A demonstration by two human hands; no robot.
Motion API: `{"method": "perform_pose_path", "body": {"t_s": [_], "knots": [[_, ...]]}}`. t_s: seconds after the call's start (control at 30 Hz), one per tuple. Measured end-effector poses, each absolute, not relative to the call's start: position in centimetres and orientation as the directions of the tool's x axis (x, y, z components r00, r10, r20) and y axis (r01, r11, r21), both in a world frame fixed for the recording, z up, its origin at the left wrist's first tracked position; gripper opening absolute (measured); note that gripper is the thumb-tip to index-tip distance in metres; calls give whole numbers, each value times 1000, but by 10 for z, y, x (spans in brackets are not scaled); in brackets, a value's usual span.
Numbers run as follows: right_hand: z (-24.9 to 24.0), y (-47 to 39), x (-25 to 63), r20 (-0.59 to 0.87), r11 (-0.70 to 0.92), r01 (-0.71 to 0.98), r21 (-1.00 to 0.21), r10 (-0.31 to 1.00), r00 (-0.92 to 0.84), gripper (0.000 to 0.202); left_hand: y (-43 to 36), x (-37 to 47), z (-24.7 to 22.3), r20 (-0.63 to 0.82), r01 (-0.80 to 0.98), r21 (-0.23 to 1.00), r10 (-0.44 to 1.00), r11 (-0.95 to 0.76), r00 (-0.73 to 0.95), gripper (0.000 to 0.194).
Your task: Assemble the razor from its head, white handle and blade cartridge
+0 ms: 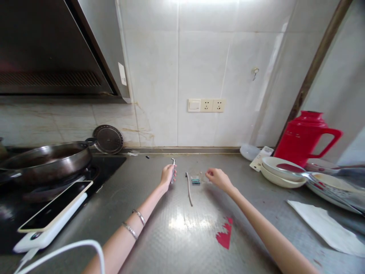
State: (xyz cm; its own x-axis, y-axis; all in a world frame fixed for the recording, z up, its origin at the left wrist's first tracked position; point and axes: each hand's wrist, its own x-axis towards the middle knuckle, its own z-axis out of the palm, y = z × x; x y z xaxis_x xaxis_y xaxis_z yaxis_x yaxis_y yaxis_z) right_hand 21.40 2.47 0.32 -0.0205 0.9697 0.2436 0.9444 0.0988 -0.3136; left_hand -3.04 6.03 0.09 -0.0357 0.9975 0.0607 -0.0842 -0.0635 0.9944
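My left hand (168, 176) is closed around a slim grey and white tool (173, 171) with a short dark bent tip, held upright over the steel counter. My right hand (218, 178) has its fingers drawn together beside a small clear packet (201, 176); whether it pinches anything is too small to tell. Between the hands lie teal and dark razor-like pieces (195, 181) and a thin pale handle (189, 190) with a dark upper end.
On the left are a pan (48, 161) on the stove and a phone (57, 205) on a white power bank with a cable. A red thermos (303, 137), stacked bowls (282, 179) and a white paper (325, 228) stand or lie at the right. Red scrap (224, 236) lies in front.
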Motion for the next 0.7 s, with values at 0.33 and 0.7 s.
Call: {"method": "perform_pose_path", "body": {"t_s": [0.33,0.7], "knots": [[9,12,125,-70,175,974,-144,980,-186,39,64,-31,12,107,2,994,987,-108,122,19],[43,38,152,1,190,919,-346,979,-202,32,81,-43,27,197,58,976,961,-212,194,28]]}}
